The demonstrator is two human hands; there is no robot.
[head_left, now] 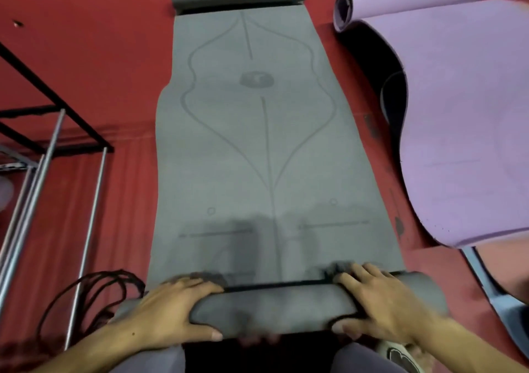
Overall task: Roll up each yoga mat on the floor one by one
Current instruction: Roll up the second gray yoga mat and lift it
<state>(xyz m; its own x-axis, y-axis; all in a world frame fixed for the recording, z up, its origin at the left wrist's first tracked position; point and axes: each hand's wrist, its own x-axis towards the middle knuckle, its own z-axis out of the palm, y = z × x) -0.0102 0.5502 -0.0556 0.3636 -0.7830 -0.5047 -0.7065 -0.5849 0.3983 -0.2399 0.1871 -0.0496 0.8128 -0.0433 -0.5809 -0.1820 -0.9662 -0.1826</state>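
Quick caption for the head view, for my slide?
Both hands, left hand and right hand, grip the grey yoga mat roll's near end; purple mat alongside.

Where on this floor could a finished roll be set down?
Bare red floor lies between the grey mat and the black frame. The strip between grey and purple mat is narrow. By the left hand, black cord and metal poles crowd the floor.

The yoga mat (257, 143) is grey with darker curved line markings; the neighbouring mat (469, 115) is lilac; the floor (86, 43) is red.
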